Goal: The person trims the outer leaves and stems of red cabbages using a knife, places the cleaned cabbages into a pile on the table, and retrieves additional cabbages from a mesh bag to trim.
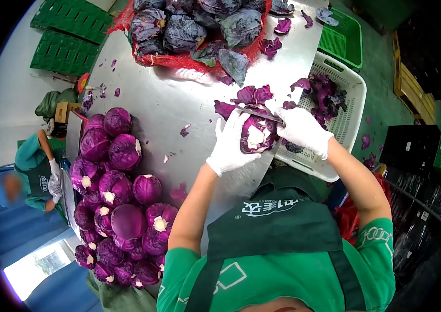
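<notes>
My left hand [231, 141], in a white glove, holds a red cabbage [258, 134] from its left side, with the pale cut stem facing up. My right hand [306, 130], also gloved in white, is closed at the cabbage's right side around the end of a knife [256, 111]. The blade lies across the far side of the cabbage. Loose purple leaves [252, 95] spread just beyond it on the metal table [179, 145].
Trimmed cabbages [113, 190] are piled at the left. A red net sack [152, 60] of untrimmed cabbages lies at the far side. A white basket [353, 104] with leaves and a green crate [354, 34] stand at the right. Another person [35, 169] is at far left.
</notes>
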A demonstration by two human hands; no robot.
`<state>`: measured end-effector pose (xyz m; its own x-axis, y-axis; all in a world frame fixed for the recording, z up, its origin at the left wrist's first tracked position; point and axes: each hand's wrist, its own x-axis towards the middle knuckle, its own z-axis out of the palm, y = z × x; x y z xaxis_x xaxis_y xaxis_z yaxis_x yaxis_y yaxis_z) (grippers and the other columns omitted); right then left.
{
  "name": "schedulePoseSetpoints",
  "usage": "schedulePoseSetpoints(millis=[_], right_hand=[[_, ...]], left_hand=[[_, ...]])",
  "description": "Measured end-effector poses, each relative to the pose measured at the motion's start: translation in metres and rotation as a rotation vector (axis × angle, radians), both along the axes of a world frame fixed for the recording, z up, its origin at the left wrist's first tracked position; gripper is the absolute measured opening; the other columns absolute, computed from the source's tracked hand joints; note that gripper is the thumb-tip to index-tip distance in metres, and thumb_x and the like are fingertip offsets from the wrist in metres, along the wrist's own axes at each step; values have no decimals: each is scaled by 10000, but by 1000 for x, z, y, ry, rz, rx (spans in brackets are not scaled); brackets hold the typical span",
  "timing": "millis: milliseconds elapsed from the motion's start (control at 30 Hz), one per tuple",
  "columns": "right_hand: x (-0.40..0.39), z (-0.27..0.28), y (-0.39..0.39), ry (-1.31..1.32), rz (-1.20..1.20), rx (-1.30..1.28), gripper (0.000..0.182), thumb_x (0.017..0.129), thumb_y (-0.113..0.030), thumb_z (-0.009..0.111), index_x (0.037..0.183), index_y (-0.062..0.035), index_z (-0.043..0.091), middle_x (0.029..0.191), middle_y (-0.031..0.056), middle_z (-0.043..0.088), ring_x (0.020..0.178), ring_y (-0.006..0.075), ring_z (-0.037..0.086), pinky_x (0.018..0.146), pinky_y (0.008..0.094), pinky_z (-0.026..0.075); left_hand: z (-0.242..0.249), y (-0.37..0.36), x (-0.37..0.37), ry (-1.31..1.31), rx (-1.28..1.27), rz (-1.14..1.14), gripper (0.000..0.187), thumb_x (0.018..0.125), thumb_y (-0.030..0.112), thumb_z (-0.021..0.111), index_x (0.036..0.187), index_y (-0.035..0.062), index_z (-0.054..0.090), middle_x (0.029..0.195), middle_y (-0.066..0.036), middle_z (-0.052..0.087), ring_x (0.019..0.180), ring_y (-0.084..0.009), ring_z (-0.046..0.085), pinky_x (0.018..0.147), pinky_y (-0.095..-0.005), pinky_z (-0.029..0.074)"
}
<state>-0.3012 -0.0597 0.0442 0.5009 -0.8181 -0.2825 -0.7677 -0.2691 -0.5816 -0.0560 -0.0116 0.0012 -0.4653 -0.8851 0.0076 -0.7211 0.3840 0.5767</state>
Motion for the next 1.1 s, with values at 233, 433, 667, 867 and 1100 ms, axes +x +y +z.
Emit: schedulePoseSetpoints(millis=[233, 433, 667, 867, 1100], right_hand=[[0, -3, 6, -244, -115, 34, 466, 840, -347, 676, 1043, 67, 605, 863, 237, 634, 792, 335, 635, 757, 402, 501], [-1, 1, 7, -207, -75, -7, 454, 834, -342, 679, 1001, 75, 615, 838, 246, 633, 774, 357, 636, 730, 409, 504], [-8, 8, 4, -210, -15, 21, 479, 826, -330, 675, 1022, 105, 644, 758, 261, 626, 688, 353, 642, 664, 394, 502], [-13, -9, 15, -345, -110, -15, 388, 833, -270, 653, 979, 90, 642, 749, 246, 621, 678, 332, 644, 659, 392, 504], [-4, -34, 22, -193, -251, -150, 256, 866, -179, 606, 1021, 16, 660, 729, 206, 630, 653, 306, 641, 649, 376, 508]], left_hand=[[13, -3, -1, 39, 104, 53, 1118, 630, 450, 851, 1518, 164, 235, 1601, -132, 179, 1469, -356, 212, 1129, -675, 96], [9, -5, -4, 21, 76, 34, 1130, 614, 430, 864, 1516, 152, 241, 1589, -151, 185, 1461, -369, 216, 1127, -675, 117], [13, -6, -11, 0, 30, -16, 1125, 628, 411, 864, 1505, 100, 233, 1566, -206, 190, 1457, -404, 189, 1114, -688, 138], [8, -3, -10, 4, -9, -27, 1136, 613, 385, 874, 1504, 100, 228, 1553, -203, 209, 1449, -408, 208, 1113, -682, 144], [18, -6, -12, 9, 31, -33, 1122, 590, 349, 878, 1508, 159, 262, 1569, -170, 221, 1462, -366, 212, 1126, -660, 124]])
